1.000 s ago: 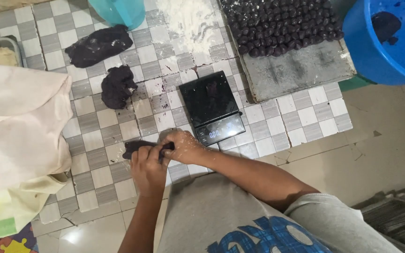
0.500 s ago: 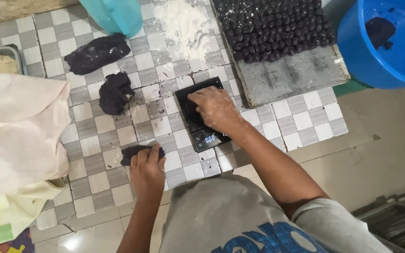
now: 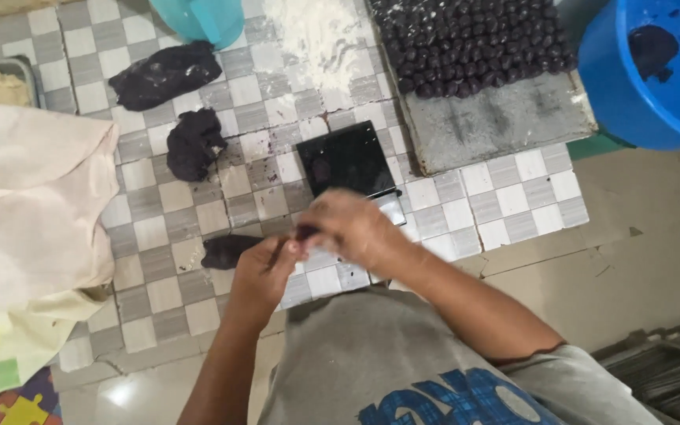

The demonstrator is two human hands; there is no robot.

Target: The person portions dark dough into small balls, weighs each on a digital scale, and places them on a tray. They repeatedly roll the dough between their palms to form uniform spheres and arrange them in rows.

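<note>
We bring our two hands together over the checkered mat (image 3: 159,228), just in front of the black kitchen scale (image 3: 348,160). Our left hand (image 3: 265,271) has its fingers curled toward the right hand (image 3: 352,228), which is blurred. Between the fingertips of both hands we see a small piece of dark dough (image 3: 306,232); how tight each hand closes on it we cannot tell. A bigger dark dough lump (image 3: 226,250) lies on the mat just left of the left hand. Two more dark dough masses (image 3: 179,102) lie farther up on the mat. A tray (image 3: 505,118) with rows of small dark balls (image 3: 466,39) is beside the scale, and a blue bucket (image 3: 631,102) stands at the right.
</note>
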